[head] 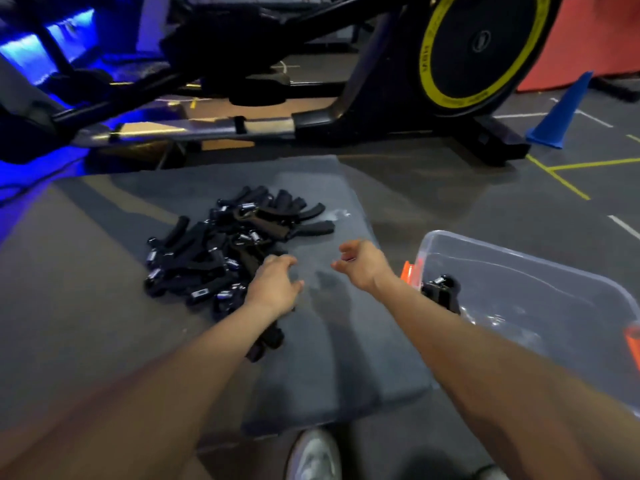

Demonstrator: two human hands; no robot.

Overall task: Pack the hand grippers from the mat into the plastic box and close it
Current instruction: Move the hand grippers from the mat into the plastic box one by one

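I saw the pile of hand grippers (228, 247) lying on the mat (346, 358), my left hand (273, 289) touching its near edge with loose fingers, holding nothing. My right hand (360, 265) hovered empty, fingers relaxed, between pile and plastic box (554, 282).

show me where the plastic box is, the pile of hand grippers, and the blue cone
plastic box (526, 268): head view, on its far clear rim.
pile of hand grippers (221, 251): head view, middle of the heap on the mat.
blue cone (562, 112): head view, on its sloping side.
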